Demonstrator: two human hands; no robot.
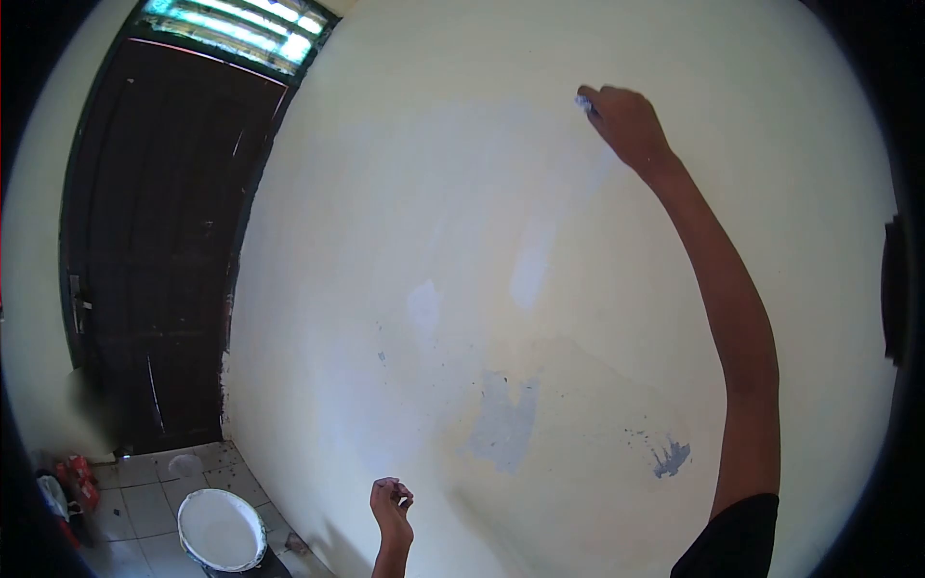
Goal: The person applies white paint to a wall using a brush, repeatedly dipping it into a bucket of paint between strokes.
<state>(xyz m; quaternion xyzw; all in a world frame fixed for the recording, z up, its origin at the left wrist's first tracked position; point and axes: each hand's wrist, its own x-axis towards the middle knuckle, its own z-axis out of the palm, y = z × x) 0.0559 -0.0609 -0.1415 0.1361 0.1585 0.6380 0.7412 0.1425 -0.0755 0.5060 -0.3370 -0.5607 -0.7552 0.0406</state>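
Observation:
My right hand point(628, 123) is raised high against the pale cream wall point(462, 193), its fingers closed around a small whitish thing point(584, 102) that shows only at the thumb side. Its kind is hidden by the fist. Below the fist, lighter smears point(532, 265) run down the wall. Low in the view, my left hand point(391, 503) is held up in front of the wall with its fingers curled towards the thumb. Whatever it may hold is too small to make out. A grey bare patch point(503, 424) lies between the two hands on the wall.
A dark door point(164, 241) stands at the left under a slatted vent window point(241, 29). On the tiled floor point(149, 511) is a white bucket point(222, 530) with a pale surface inside. Red items point(79, 480) lie in the corner. Another dark grey mark point(672, 457) is lower right.

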